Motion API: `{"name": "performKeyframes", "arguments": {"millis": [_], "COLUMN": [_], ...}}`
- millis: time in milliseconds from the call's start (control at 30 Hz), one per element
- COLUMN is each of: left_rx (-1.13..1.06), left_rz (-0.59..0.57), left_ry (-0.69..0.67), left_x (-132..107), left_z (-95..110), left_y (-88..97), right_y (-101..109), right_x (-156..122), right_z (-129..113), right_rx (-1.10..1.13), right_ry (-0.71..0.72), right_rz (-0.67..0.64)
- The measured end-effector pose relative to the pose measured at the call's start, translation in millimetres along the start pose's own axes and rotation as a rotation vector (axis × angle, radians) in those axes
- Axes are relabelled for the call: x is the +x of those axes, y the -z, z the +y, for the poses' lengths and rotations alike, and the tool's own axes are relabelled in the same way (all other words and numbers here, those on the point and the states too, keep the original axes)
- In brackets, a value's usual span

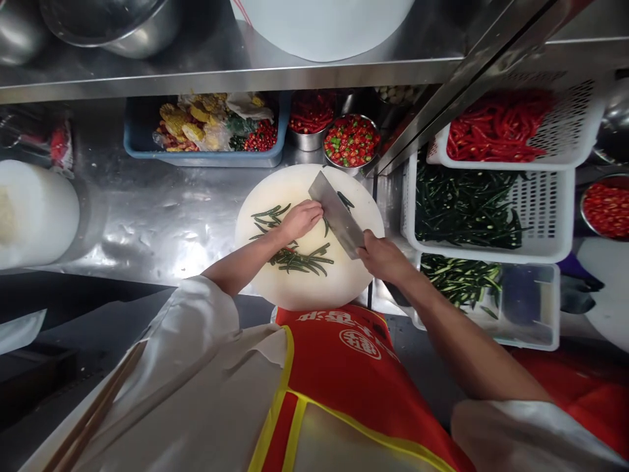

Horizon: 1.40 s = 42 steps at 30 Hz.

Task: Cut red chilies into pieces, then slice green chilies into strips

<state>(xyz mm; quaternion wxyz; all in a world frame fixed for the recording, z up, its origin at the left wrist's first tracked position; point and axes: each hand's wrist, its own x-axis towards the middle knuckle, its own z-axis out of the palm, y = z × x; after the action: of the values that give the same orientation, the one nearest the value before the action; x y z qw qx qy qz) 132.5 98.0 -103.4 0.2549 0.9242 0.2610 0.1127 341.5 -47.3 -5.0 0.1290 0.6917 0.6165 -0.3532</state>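
On a round white cutting board (307,288) lie long green chili peppers (302,260), several in a bunch near the front and more to the left. My right hand (383,259) is closed on the handle of a cleaver (339,216), whose wide blade slants across the right half of the board. My left hand (302,219) rests on the board with its fingers curled together, fingertips close beside the blade. Whatever lies under those fingertips is hidden. Dark green pieces (345,200) show on the far side of the blade.
To the right, white baskets hold green chilies (462,203) and red chilies (496,128); a clear tub (528,308) has cut green pieces. Behind the board are a bowl of chopped chilies (351,141) and a blue bin (201,159). A steel shelf (221,77) overhangs the back.
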Motion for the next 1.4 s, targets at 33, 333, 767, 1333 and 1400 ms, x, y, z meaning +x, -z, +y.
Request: {"name": "performKeyframes", "arguments": {"millis": [33, 333, 767, 1333, 1400], "left_rx": [0.017, 0.107, 0.127, 0.125, 0.100], "left_rz": [0.001, -0.038, 0.239, -0.372, -0.299], "left_ry": [0.002, -0.054, 0.273, 0.235, 0.230], "left_x": [0, -1, -10, -40, -30], "left_z": [-1, -9, 2, 70, 71], "left_y": [1.2, 9.1, 6.0, 7.8, 11.3], "right_y": [-3, 2, -14, -16, -14], "right_x": [5, 15, -8, -18, -22], "right_z": [-3, -25, 26, 18, 22], "right_rx": [0.015, 0.050, 0.204, -0.010, 0.008], "right_ry": [-0.013, 0.028, 0.046, -0.016, -0.019], "right_rz": [0.014, 0.100, 0.138, 0.159, 0.169]}}
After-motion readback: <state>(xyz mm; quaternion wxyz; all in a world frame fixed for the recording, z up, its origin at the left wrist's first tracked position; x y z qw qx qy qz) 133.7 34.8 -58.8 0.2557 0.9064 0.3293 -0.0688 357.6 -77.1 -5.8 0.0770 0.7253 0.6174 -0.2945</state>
